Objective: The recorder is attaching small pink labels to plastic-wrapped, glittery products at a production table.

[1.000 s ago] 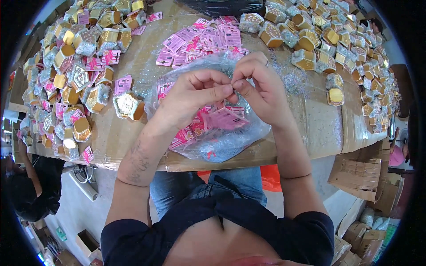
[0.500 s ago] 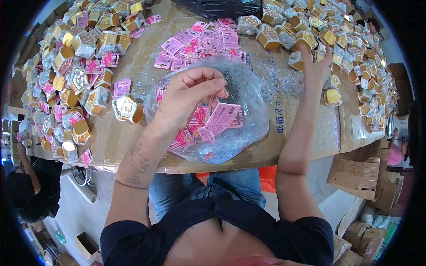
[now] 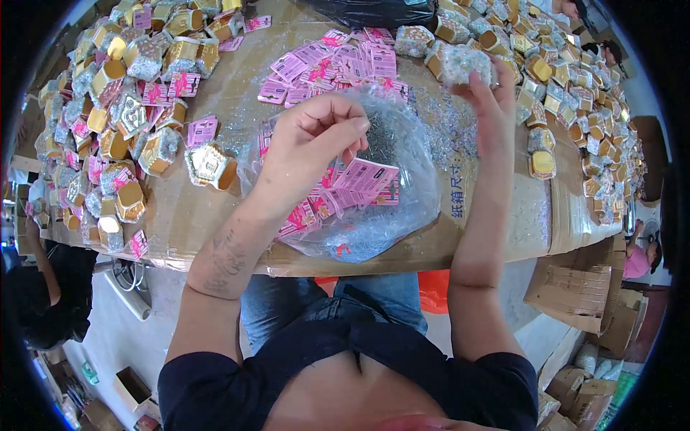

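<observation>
While our left hand (image 3: 320, 140) hovers over the clear plastic bag (image 3: 402, 215) near the worktop's (image 3: 215, 208) front edge, its grip is pressed together, thumb to fingertips; whether anything small sits in that pinch we cannot tell. Pink tags (image 3: 363, 176) lie in the bag just below it. Our right hand (image 3: 492, 100) reaches toward the far right edge, its grip closed around a glittery wrapped box (image 3: 466, 63). We judge the risks plain: the lifted box could slip and knock its crowded neighbours, or the bag could slide off the front edge, spilling tags.
</observation>
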`<state>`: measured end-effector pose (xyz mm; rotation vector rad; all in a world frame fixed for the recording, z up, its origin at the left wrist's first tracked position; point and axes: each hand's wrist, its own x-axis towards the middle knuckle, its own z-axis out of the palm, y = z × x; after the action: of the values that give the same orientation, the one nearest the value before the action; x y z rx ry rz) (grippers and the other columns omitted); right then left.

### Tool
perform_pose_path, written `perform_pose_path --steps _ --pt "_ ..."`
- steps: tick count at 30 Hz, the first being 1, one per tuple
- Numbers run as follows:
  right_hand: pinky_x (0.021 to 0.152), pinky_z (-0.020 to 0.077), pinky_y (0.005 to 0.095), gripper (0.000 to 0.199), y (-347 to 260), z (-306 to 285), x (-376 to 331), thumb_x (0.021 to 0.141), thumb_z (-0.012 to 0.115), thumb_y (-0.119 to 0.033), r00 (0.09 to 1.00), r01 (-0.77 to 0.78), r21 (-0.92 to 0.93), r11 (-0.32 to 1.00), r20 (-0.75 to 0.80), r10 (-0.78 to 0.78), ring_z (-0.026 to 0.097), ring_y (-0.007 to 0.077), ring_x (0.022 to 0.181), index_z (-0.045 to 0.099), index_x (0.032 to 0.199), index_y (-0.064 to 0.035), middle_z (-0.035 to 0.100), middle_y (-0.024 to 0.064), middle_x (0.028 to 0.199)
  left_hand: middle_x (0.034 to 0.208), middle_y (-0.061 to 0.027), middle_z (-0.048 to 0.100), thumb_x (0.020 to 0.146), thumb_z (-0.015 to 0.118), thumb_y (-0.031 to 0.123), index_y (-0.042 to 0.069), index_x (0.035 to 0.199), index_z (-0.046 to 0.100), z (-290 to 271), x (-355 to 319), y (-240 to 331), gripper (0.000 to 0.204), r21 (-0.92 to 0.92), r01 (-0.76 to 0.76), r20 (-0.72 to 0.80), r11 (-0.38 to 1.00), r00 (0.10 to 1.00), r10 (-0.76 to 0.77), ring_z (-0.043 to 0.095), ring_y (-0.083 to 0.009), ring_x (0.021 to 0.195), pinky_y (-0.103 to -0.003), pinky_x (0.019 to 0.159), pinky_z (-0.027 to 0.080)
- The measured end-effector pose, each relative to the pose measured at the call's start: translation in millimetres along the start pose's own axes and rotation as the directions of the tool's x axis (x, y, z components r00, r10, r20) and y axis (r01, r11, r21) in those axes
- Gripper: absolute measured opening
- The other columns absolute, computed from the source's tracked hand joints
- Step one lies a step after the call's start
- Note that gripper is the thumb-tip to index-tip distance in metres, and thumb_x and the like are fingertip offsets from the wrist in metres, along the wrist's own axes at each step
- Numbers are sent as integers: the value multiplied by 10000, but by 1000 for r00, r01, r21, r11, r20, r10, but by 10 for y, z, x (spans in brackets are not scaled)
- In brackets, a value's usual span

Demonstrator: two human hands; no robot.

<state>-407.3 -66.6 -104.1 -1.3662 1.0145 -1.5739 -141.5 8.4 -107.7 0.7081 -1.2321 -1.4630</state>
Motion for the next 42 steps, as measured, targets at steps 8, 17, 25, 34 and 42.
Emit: perform_pose_path --steps 8,17,25,34,42 --pt "1016 414 333 669 -92 535 -348 810 717 -152 928 -53 285 957 367 -58 533 205 1176 376 1366 -3 527 128 1304 791 12 605 883 632 17 2 922 625 59 -78 40 43 169 -135 -85 976 985 151 553 -35 721 -189 643 459" --pt "1038 410 363 804 -59 615 -404 801 741 -346 905 9 139 990 420 -68 519 236 1226 343 1395 23 480 198 1374 800 2 615 847 637 -4 -8 904 633 35 -87 66 58 301 -213 -71 930 967 244 565 -44 738 -206 667 482" --pt "1031 400 332 719 -68 589 -395 781 748 -102 897 -11 214 977 434 -85 499 199 1215 360 1381 -18 487 129 1346 782 -7 628 836 637 -3 -11 893 633 36 -71 34 58 317 -233 -100 919 956 277 588 -53 738 -220 661 495" --pt "1017 430 348 782 -139 606 -427 730 775 -41 907 156 120 980 375 -190 498 203 1214 349 1386 -34 452 115 1371 751 -55 649 796 659 3 -12 878 637 25 -51 38 86 489 -269 -111 830 924 365 618 -87 695 -244 626 506" --pt "967 477 329 838 -121 615 -454 701 813 -64 888 350 -44 936 335 -316 501 205 1217 345 1394 -36 438 110 1381 769 -86 650 801 655 12 -17 879 637 -4 -56 75 85 712 -332 -6 618 878 479 642 -141 689 -259 635 515"
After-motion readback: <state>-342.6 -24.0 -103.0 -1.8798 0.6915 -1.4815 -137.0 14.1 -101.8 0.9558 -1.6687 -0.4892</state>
